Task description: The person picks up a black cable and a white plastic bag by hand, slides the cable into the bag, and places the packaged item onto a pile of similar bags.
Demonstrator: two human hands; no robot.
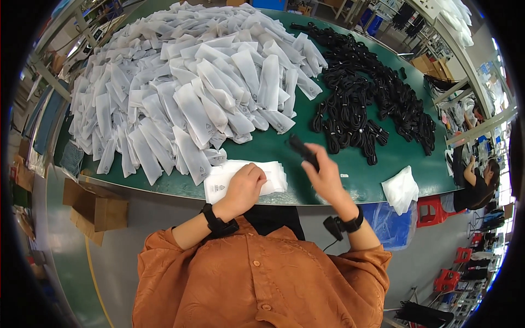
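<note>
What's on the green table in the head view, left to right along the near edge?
Cardboard box below the edge → flat stack of white bags under the left hand → right hand holding a black cable bundle → crumpled white bag → red stool.

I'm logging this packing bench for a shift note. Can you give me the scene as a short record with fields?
left hand: left hand rests on a flat stack of white bags
right hand: right hand holds a black coiled cable
table: green table
far left: big heap of filled white pouches
far right: pile of black cable bundles
near right edge: crumpled white bag
</note>
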